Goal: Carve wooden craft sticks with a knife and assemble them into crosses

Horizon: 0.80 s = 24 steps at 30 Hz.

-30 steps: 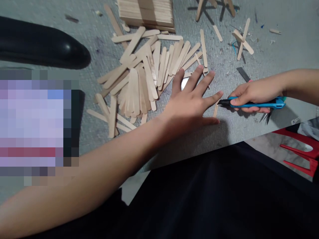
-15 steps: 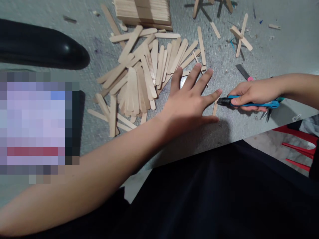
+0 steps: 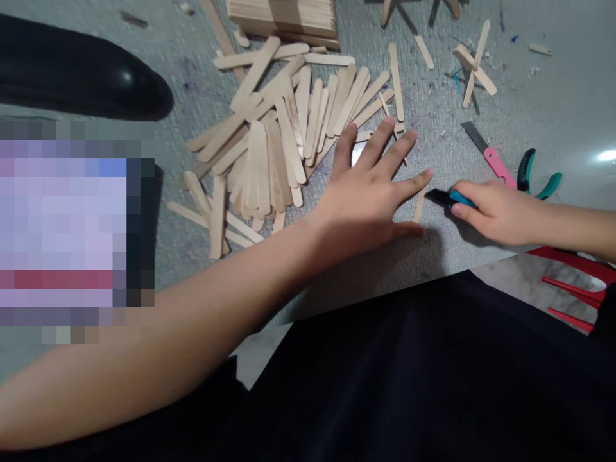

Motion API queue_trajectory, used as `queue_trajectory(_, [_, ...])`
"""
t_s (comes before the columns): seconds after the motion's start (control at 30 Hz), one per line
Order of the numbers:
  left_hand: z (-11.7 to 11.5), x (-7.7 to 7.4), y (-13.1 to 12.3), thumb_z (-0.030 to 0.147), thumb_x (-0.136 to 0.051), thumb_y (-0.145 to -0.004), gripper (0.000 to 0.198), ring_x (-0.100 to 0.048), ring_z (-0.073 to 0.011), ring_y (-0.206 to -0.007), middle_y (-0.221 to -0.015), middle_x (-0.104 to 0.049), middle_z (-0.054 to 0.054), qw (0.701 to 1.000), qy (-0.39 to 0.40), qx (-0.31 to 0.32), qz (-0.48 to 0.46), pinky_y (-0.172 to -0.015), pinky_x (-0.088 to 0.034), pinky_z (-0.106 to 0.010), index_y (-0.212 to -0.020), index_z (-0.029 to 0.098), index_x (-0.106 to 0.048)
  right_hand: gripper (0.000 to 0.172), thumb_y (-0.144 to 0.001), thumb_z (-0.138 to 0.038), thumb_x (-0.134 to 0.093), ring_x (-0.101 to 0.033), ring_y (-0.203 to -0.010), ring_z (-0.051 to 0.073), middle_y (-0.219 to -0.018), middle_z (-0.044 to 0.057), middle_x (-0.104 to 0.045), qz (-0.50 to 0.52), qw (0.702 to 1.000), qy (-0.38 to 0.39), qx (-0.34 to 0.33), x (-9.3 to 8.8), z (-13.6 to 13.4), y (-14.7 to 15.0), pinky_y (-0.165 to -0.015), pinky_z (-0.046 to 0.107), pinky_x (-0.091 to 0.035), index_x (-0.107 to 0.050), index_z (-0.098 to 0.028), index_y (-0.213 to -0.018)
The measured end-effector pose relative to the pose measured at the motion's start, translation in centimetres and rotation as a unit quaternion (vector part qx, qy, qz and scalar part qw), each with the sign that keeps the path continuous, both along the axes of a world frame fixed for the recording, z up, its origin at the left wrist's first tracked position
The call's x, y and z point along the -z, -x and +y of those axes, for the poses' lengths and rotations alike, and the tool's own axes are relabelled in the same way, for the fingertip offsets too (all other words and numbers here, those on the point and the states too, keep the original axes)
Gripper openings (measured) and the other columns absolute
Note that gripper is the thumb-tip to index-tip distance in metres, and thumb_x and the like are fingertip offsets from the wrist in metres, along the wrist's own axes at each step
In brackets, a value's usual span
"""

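My left hand (image 3: 368,183) lies palm down on the table with its fingers spread wide. A short piece of craft stick (image 3: 419,205) lies between its index fingertip and thumb, both at the stick's ends. My right hand (image 3: 500,212) is closed around a blue utility knife (image 3: 462,194). The knife's black front end points left, close to the upper end of that stick; whether the blade touches it I cannot tell. Most of the knife's handle is hidden in my palm. Just beyond my left fingers, a thin wooden sliver (image 3: 384,102) rests against the loose sticks.
Loose craft sticks (image 3: 260,167) pile up left of my left hand, below a stacked block of sticks (image 3: 283,19). A pink-handled cutter (image 3: 498,165) and green-handled pliers (image 3: 548,186) lie beyond my right hand. A crossed-stick piece (image 3: 474,67) stands farther back. A dark rounded object (image 3: 81,70) lies left.
My right hand has turned and shifted slightly down, changing the knife's tilt and covering its handle. The pink cutter and pliers show more fully. My left hand stays spread in place.
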<state>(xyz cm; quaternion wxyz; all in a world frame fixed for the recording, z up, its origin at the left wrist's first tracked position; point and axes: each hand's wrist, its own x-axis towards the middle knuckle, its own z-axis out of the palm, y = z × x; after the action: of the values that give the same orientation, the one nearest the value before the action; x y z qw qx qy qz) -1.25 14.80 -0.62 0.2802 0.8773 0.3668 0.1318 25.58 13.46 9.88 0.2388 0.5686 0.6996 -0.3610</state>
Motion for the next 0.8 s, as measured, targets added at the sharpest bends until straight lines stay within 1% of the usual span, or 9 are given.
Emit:
queue_trajectory(0.07, [0.0, -0.3, 0.1, 0.074, -0.083, -0.104, 0.079, -0.022, -0.0548, -0.191, -0.206, -0.034, -0.007, 1.0, 0.003, -0.001, -0.002, -0.154, -0.007, -0.08, -0.175, 0.041, -0.069, 0.035, -0.119, -0.049, -0.046, -0.061, -0.07, 0.027, -0.085, 0.009, -0.074, -0.037, 0.996, -0.031, -0.074, 0.0, -0.9, 0.2, -0.066, 0.035, -0.031, -0.068, -0.023, -0.122])
queue_trajectory(0.1, [0.0, -0.3, 0.1, 0.073, -0.082, -0.106, 0.077, -0.023, -0.0544, -0.191, -0.205, -0.035, -0.007, 1.0, 0.003, 0.0, -0.003, -0.154, -0.006, -0.08, -0.175, 0.041, -0.068, 0.04, -0.12, -0.051, -0.043, -0.059, -0.068, 0.027, -0.085, 0.01, -0.075, -0.053, 0.993, -0.031, -0.097, 0.0, -1.2, 0.3, -0.065, 0.036, -0.028, -0.07, -0.022, -0.128])
queue_trajectory(0.17, [0.0, -0.4, 0.2, 0.07, -0.08, -0.108, 0.076, -0.023, -0.0543, -0.191, -0.205, -0.036, -0.007, 1.0, 0.003, 0.002, -0.004, -0.153, -0.006, -0.081, -0.177, 0.04, -0.066, 0.05, -0.121, -0.052, -0.037, -0.057, -0.065, 0.029, -0.083, 0.011, -0.075, -0.08, 0.989, -0.024, -0.119, -0.1, -1.4, 0.7, -0.064, 0.038, -0.023, -0.071, -0.02, -0.138])
queue_trajectory(0.27, [-0.1, -0.5, 0.3, 0.064, -0.083, -0.108, 0.079, -0.023, -0.0539, -0.192, -0.205, -0.035, -0.007, 1.0, 0.001, 0.003, -0.001, -0.153, -0.007, -0.082, -0.181, 0.043, -0.062, 0.056, -0.122, -0.053, -0.035, -0.059, -0.064, 0.03, -0.085, 0.014, -0.079, -0.108, 0.985, -0.028, -0.135, -0.2, -1.5, 1.1, -0.064, 0.039, -0.021, -0.071, -0.017, -0.144])
queue_trajectory(0.37, [-0.2, -0.5, 0.3, 0.058, -0.087, -0.106, 0.078, -0.025, -0.0539, -0.191, -0.206, -0.033, -0.006, 1.0, -0.006, 0.002, 0.001, -0.153, -0.009, -0.083, -0.18, 0.046, -0.062, 0.056, -0.123, -0.05, -0.033, -0.063, -0.065, 0.031, -0.086, 0.016, -0.081, -0.124, 0.98, -0.029, -0.153, -0.4, -1.7, 1.3, -0.064, 0.039, -0.019, -0.07, -0.015, -0.147])
queue_trajectory(0.5, [-0.2, -0.8, 0.2, 0.055, -0.09, -0.105, 0.073, -0.026, -0.0578, -0.19, -0.205, -0.035, -0.011, 1.0, -0.017, 0.006, 0.013, -0.152, -0.012, -0.086, -0.173, 0.039, -0.07, 0.057, -0.124, -0.046, -0.03, -0.065, -0.065, 0.032, -0.084, 0.017, -0.081, -0.149, 0.974, -0.025, -0.169, -0.4, -2.1, 1.6, -0.063, 0.039, -0.019, -0.068, -0.011, -0.148])
queue_trajectory(0.57, [-0.2, -1.1, 0.2, 0.053, -0.091, -0.105, 0.072, -0.028, -0.0576, -0.19, -0.205, -0.036, -0.013, 1.0, -0.018, 0.008, 0.018, -0.152, -0.013, -0.086, -0.172, 0.037, -0.071, 0.057, -0.124, -0.044, -0.03, -0.065, -0.066, 0.032, -0.084, 0.018, -0.081, -0.156, 0.972, -0.029, -0.174, -0.3, -2.3, 1.7, -0.063, 0.039, -0.02, -0.067, -0.009, -0.149])
queue_trajectory(0.67, [-0.2, -1.2, 0.3, 0.054, -0.091, -0.105, 0.074, -0.029, -0.0558, -0.19, -0.204, -0.036, -0.012, 1.0, -0.018, 0.011, 0.008, -0.152, -0.013, -0.086, -0.173, 0.038, -0.068, 0.06, -0.124, -0.042, -0.026, -0.067, -0.068, 0.032, -0.086, 0.02, -0.083, -0.164, 0.968, -0.036, -0.189, -0.2, -2.5, 1.7, -0.063, 0.04, -0.02, -0.067, -0.006, -0.15])
queue_trajectory(0.8, [-0.2, -0.8, 0.3, 0.056, -0.089, -0.106, 0.074, -0.027, -0.0558, -0.19, -0.205, -0.036, -0.011, 1.0, -0.019, 0.007, 0.0, -0.152, -0.01, -0.086, -0.174, 0.039, -0.067, 0.064, -0.124, -0.042, -0.023, -0.067, -0.068, 0.033, -0.086, 0.021, -0.083, -0.169, 0.965, -0.038, -0.196, -0.1, -2.6, 1.6, -0.062, 0.041, -0.02, -0.068, -0.005, -0.149])
